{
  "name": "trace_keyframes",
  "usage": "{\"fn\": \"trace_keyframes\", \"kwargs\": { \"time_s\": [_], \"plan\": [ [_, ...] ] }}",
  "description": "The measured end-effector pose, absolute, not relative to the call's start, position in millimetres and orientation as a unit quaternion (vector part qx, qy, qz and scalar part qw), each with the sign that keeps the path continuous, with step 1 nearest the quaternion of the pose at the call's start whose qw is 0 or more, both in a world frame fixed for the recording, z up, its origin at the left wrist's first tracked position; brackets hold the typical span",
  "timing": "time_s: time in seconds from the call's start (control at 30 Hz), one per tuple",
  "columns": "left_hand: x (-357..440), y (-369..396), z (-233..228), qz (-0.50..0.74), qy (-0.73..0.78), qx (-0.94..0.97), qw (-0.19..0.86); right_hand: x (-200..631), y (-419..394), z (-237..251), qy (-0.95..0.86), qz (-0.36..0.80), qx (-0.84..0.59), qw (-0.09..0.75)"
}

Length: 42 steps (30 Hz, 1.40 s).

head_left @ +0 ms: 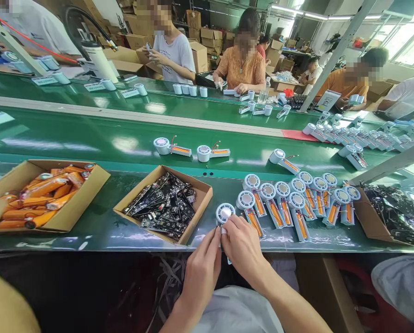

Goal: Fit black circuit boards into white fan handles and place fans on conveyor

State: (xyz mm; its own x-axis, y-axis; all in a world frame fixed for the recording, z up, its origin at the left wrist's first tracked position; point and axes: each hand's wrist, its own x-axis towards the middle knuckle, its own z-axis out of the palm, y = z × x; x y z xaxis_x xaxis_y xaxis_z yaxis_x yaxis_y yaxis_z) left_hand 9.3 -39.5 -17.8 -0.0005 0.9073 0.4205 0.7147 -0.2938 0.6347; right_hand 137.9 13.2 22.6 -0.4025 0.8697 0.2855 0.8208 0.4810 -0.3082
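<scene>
A white device with a round slotted head (pixel 225 212), looking like a small handheld fan, is at the bench's front edge between my hands. My left hand (pixel 203 263) grips its handle from the left, fingers pressed together. My right hand (pixel 244 247) is closed over the handle's upper part, just below the head. My fingers hide most of the handle, and what they pinch there is too small to make out. Just left is a cardboard tray (pixel 200 210) of black circuit boards (pixel 165 203). To the right, several similar fans (pixel 299 224) lie with orange batteries in their open handles.
A carton (pixel 73 210) of orange battery cells (pixel 51 192) stands at left. Another box (pixel 371 224) holding dark parts is at right. Beyond, more fans (pixel 204 153) lie on the green conveyor belt (pixel 124 134). A slanted metal post (pixel 387 162) rises at right. Co-workers (pixel 243 69) sit opposite.
</scene>
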Motion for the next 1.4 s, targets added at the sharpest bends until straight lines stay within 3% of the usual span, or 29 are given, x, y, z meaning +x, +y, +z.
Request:
{"fn": "trace_keyframes", "kwargs": {
  "time_s": [0.1,0.37,0.5,0.67,0.8,1.0,1.1,1.23,1.4],
  "plan": [
    [7,-37,-16,0.41,0.582,0.691,0.128,143,16,23,-0.848,0.096,-0.477,0.212],
    [-18,-15,1,0.41,0.537,0.658,0.333,172,41,19,-0.811,0.318,-0.399,0.287],
    [-22,-9,0,0.405,0.525,0.657,0.359,172,45,16,-0.818,0.335,-0.351,0.31],
    [-14,-13,9,0.417,0.544,0.633,0.36,166,40,23,-0.784,0.346,-0.418,0.301],
    [-6,-27,18,0.411,0.55,0.597,0.414,173,33,31,-0.689,0.491,-0.468,0.257],
    [5,-12,-7,0.37,0.616,0.54,0.437,176,32,20,-0.551,0.653,-0.404,0.327],
    [10,1,-16,0.35,0.584,0.536,0.499,171,26,16,-0.542,0.682,-0.362,0.331],
    [12,3,-13,0.428,0.482,0.445,0.622,172,19,14,-0.515,0.695,-0.349,0.361],
    [14,-9,-8,0.513,0.463,0.394,0.606,182,23,13,-0.51,0.636,-0.407,0.412]
  ]
}}
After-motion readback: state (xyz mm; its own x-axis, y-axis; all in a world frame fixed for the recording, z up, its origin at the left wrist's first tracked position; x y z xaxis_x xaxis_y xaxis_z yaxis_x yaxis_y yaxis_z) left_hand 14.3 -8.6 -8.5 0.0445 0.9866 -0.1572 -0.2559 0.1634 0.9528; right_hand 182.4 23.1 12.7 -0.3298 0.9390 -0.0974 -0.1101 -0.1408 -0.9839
